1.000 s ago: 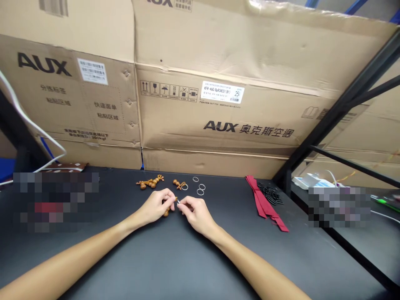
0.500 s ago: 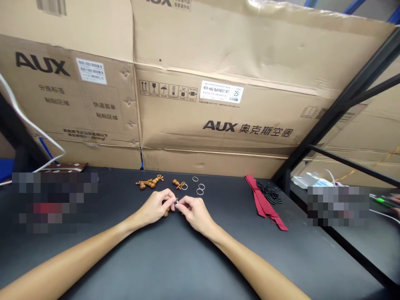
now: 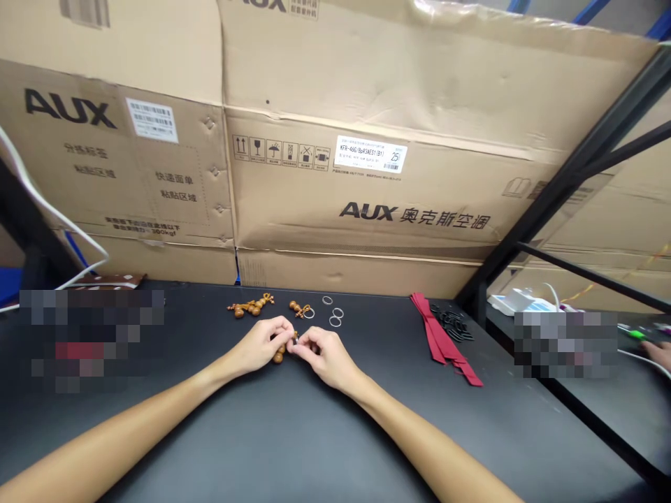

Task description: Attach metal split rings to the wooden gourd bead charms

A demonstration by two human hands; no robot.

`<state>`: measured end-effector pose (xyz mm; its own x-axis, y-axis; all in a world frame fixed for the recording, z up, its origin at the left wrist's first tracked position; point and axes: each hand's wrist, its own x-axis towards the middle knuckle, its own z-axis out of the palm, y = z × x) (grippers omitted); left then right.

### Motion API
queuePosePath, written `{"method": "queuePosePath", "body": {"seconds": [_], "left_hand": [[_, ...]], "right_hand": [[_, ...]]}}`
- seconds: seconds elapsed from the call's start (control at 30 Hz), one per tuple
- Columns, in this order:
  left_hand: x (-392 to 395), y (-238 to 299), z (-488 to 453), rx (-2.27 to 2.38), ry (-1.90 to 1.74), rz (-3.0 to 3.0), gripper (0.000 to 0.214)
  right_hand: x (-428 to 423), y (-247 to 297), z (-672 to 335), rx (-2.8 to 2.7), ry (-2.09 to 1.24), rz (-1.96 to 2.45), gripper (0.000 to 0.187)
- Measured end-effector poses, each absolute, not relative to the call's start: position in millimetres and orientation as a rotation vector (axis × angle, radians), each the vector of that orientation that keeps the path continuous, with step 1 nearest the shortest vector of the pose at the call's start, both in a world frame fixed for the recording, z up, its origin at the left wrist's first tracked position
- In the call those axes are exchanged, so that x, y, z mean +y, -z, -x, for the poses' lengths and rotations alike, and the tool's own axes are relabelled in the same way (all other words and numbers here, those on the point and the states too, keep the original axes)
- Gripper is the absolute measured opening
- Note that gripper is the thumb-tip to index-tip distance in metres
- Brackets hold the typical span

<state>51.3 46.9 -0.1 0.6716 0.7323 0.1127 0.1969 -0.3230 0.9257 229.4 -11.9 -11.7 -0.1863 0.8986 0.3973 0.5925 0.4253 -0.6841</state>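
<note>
My left hand (image 3: 265,344) is closed in a pinch on a brown wooden bead charm (image 3: 278,357), whose rounded end hangs below the fingers. Meeting it fingertip to fingertip, my right hand (image 3: 325,355) pinches a small dark-and-silver piece (image 3: 296,341), too small to name. Just beyond the hands lies a bead charm with a tan cord (image 3: 296,307), touching a metal ring (image 3: 309,314). Several more wooden bead charms (image 3: 254,307) sit behind my left hand. Loose metal rings (image 3: 335,322) are spread behind my right hand.
Red ribbon strips (image 3: 440,335) and a heap of black loops (image 3: 451,325) lie at the right of the black table (image 3: 251,440). Large cardboard boxes (image 3: 346,188) stand along the back. A black metal frame (image 3: 556,199) slants up at the right, with another person's hand (image 3: 658,353) beyond it.
My right fingertips have shifted slightly left and closer to the left ones around the small piece. The charms and rings on the table stay put.
</note>
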Motion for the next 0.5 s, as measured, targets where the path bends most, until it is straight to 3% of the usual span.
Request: {"method": "queuePosePath", "body": {"seconds": [0.17, 0.5], "left_hand": [[49.7, 0.3, -50.4, 0.736, -0.64, -1.838, 0.03], [44.2, -2.8, -50.5, 0.721, -0.627, -1.878, 0.029]], "right_hand": [[-11.7, 13.2, -236.6, -2.058, -0.364, 1.148, 0.012], [-6.9, 10.2, -237.7, -1.936, -0.447, 1.203, 0.02]]}}
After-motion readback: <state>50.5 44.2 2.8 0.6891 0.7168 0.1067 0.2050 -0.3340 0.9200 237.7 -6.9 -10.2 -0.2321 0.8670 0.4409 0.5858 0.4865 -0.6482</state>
